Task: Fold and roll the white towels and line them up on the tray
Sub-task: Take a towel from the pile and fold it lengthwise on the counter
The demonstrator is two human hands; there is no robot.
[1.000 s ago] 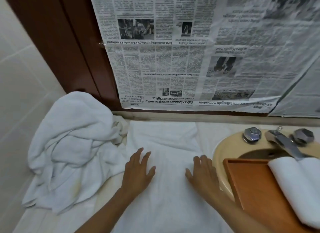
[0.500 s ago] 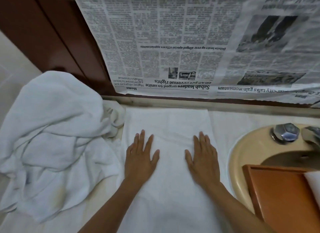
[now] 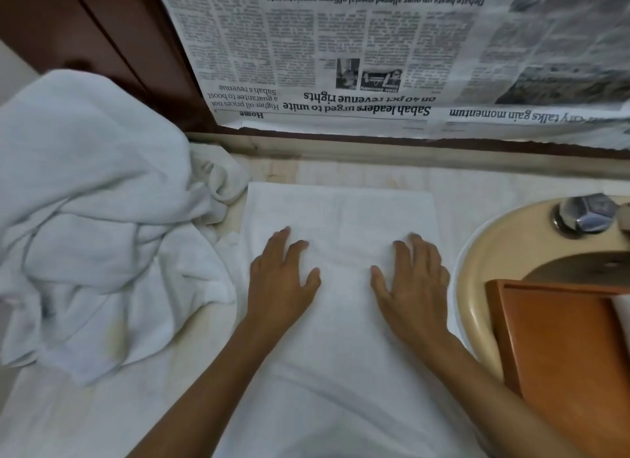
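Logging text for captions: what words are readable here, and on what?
All on the upside-down black-and-white newspaper sheet:
"Sabah leaders urged to unite on 40 pct revenue rights"
"Debate heats up over alleged special officers appointments"
"Higher oil prices not a guarantee to boost Sabah's revenue"
"Home"
"talks gain momentum" (start cut off)
Column text: too blurred to read.

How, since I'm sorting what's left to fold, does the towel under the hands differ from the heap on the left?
The flat towel lies smooth in a straight-edged strip; the towel heap is crumpled and bunched. The left hand and right hand rest on the flat towel; neither touches the towel heap. Both are white.
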